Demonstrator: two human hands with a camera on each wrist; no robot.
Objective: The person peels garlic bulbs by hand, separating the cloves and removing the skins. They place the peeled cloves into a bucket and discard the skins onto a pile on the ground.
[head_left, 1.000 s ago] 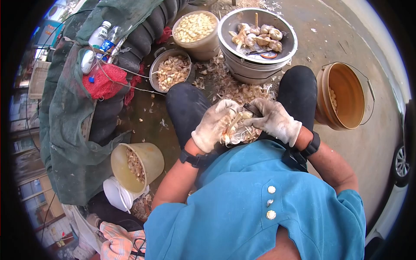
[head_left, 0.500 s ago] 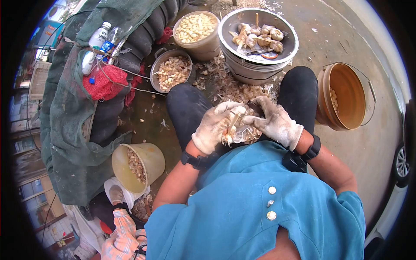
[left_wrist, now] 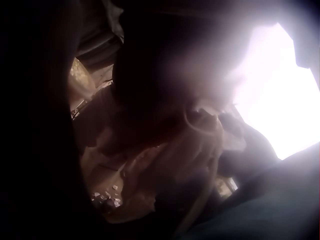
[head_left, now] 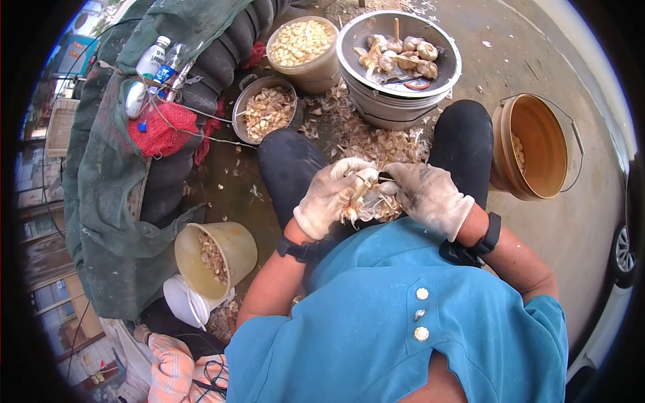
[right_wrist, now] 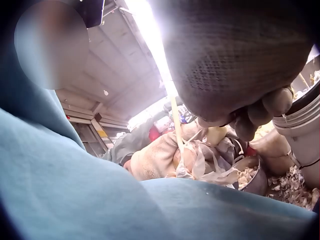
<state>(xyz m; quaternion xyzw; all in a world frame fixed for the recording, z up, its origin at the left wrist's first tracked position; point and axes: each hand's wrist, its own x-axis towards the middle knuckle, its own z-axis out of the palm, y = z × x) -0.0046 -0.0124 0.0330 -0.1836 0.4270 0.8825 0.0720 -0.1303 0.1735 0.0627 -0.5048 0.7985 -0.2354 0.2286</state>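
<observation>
Both hands wear pale gloves and meet above the lap. The left hand [head_left: 334, 196] grips a garlic bulb [head_left: 363, 199] with loose papery skin; in the right wrist view its stem [right_wrist: 177, 125] sticks up beside the left hand [right_wrist: 154, 159]. Against the bulb's far side is the right hand [head_left: 430, 195], its fingers curled round a small dark tool [head_left: 385, 178], mostly hidden. The right wrist view shows the right hand [right_wrist: 235, 65] large, fingers bent, near a pale clove [right_wrist: 216, 135]. The left wrist view is dark and blurred.
A basin [head_left: 449, 75] of garlic bulbs tops a bucket ahead. Beside it stand a tub of peeled cloves [head_left: 302, 43] and a pot [head_left: 293, 124]. An orange-brown bucket [head_left: 547, 148] is at right, a tipped yellowish bucket [head_left: 243, 254] at left. Another person's sleeve [head_left: 172, 363] shows lower left.
The right hand has turned, with more of its back facing up, and its fingers lie closer over the bulb. The other person's arm reached to the white bucket and has drawn back.
</observation>
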